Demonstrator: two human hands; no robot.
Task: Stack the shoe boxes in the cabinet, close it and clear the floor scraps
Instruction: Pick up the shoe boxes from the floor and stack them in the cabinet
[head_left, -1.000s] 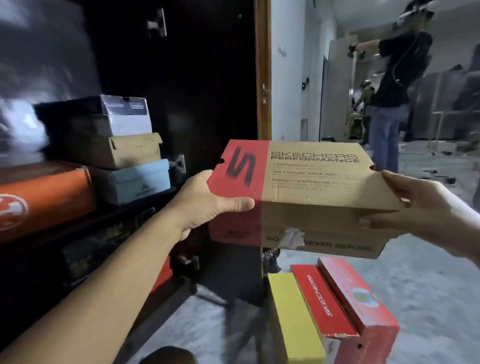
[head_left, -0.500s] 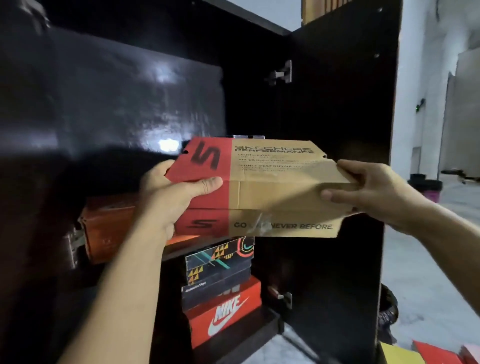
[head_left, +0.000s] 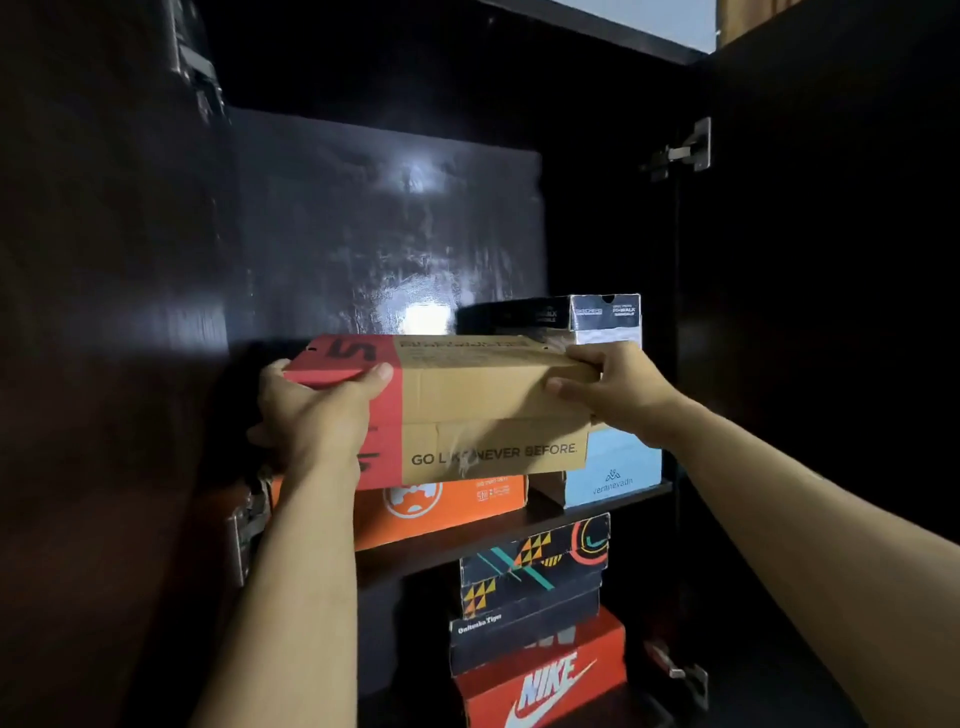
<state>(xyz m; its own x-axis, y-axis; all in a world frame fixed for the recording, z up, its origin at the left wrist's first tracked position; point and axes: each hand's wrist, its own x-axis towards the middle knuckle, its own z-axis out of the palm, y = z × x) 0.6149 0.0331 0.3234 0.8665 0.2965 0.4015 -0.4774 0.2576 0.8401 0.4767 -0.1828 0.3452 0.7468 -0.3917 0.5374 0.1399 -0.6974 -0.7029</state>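
red-and-tan shoe box (head_left: 488, 410), level, above orange box (head_left: 441, 506)

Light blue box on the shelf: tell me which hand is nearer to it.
Right. The right hand grips the cardboard box's end just above the light blue box; the left hand holds the far, red end.

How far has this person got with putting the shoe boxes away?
Partway. Done: the orange box, pale blue box and Nike box already sit on cabinet shelves. In hand: the left hand and right hand hold the Skechers box at the upper shelf. Left: the cabinet door is open; floor scraps aren't visible.
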